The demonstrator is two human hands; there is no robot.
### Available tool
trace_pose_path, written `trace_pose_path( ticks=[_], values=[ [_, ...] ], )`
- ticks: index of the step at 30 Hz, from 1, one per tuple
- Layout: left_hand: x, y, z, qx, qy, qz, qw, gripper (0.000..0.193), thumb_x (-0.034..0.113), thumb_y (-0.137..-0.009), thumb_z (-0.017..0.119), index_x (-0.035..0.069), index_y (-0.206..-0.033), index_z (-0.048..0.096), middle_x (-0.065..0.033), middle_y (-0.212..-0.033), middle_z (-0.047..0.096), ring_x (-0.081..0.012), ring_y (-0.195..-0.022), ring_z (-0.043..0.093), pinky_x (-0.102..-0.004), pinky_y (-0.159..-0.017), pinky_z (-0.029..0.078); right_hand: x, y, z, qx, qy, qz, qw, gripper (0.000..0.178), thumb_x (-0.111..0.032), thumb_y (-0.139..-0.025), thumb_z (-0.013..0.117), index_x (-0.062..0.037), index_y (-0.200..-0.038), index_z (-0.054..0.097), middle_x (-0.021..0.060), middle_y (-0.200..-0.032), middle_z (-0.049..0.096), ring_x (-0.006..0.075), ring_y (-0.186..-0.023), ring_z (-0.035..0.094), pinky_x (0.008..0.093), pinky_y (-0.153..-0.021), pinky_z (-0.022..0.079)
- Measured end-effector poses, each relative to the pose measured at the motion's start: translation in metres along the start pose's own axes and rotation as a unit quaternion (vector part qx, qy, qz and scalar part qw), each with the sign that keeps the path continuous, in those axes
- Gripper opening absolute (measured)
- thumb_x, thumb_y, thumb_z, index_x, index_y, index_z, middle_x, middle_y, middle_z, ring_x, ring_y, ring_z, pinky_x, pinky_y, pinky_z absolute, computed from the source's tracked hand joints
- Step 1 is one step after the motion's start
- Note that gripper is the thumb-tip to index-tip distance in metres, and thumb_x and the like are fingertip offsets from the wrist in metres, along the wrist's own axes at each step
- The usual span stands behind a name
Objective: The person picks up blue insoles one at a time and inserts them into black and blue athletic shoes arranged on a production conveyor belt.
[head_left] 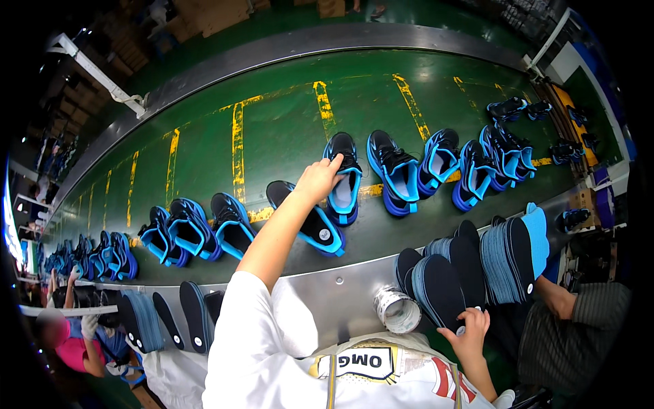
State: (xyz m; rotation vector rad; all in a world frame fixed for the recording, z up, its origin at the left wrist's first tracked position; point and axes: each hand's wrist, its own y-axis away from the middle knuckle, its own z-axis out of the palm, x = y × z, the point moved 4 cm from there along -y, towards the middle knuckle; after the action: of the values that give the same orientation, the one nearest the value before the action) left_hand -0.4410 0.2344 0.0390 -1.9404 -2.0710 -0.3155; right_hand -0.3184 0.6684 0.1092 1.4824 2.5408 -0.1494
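My left hand (319, 180) reaches over the green conveyor and grips a black and blue sneaker (345, 199) by its collar near the tongue. Just left of that shoe, another sneaker (279, 191) has a dark insole with a round white label at its heel. Down at the right, my right hand (471, 334) pinches the heel end of a black insole (436, 290) at the near stack, thumb and fingers on either side. How many insoles are between those fingers is hidden.
Sneakers line the green conveyor (286, 146) on both sides. More insole stacks (507, 262) stand right, others (139, 320) left. A roll of clear tape (397, 310) sits on the metal ledge (334, 273). A co-worker's arm (555, 298) is at right; another person (75, 344) works at left.
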Motion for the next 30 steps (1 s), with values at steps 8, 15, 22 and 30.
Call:
trace_pose_path(
  ticks=[8,15,22,30],
  values=[
    [0.024,-0.023,0.007,-0.019,0.163,-0.023,0.986,0.032,0.031,-0.086,0.046,0.000,-0.086,0.052,-0.0189,-0.075,0.056,-0.0341,-0.071,0.055,-0.0383,-0.065,0.045,-0.047,-0.135,-0.062,0.111,-0.112,-0.158,0.975,0.032,-0.011,-0.062,0.069,-0.0021,-0.091,0.061,0.0156,-0.112,0.050,0.0300,-0.079,0.051,0.0331,-0.071,0.043],
    [0.023,0.008,0.047,0.000,0.434,-0.231,0.871,0.041,0.039,-0.087,0.045,-0.001,-0.078,0.052,-0.0028,-0.056,0.048,-0.0109,-0.046,0.050,-0.0236,-0.043,0.042,-0.103,-0.201,0.026,0.076,-0.027,-0.332,0.940,0.007,-0.012,-0.063,0.058,-0.0048,-0.061,0.057,0.0077,-0.093,0.056,0.0222,-0.076,0.050,0.0322,-0.068,0.042],
    [0.014,0.016,0.072,0.083,0.479,-0.248,0.838,0.041,0.037,-0.087,0.048,-0.002,-0.080,0.055,0.0013,-0.059,0.046,-0.0055,-0.053,0.042,-0.0219,-0.047,0.035,-0.139,-0.247,0.124,-0.081,0.046,-0.198,0.976,0.014,-0.011,-0.072,0.052,-0.0034,-0.081,0.061,0.0159,-0.098,0.055,0.0269,-0.082,0.057,0.0337,-0.066,0.049],
    [0.026,0.024,0.050,0.150,0.411,-0.230,0.869,0.042,0.036,-0.082,0.054,-0.006,-0.085,0.056,0.0018,-0.057,0.043,-0.0054,-0.055,0.037,-0.0235,-0.047,0.031,-0.137,-0.239,0.085,-0.122,0.063,-0.168,0.976,0.039,-0.036,-0.066,0.063,-0.0055,-0.089,0.059,0.0209,-0.095,0.053,0.0350,-0.092,0.049,0.0384,-0.077,0.044]
  ],
)
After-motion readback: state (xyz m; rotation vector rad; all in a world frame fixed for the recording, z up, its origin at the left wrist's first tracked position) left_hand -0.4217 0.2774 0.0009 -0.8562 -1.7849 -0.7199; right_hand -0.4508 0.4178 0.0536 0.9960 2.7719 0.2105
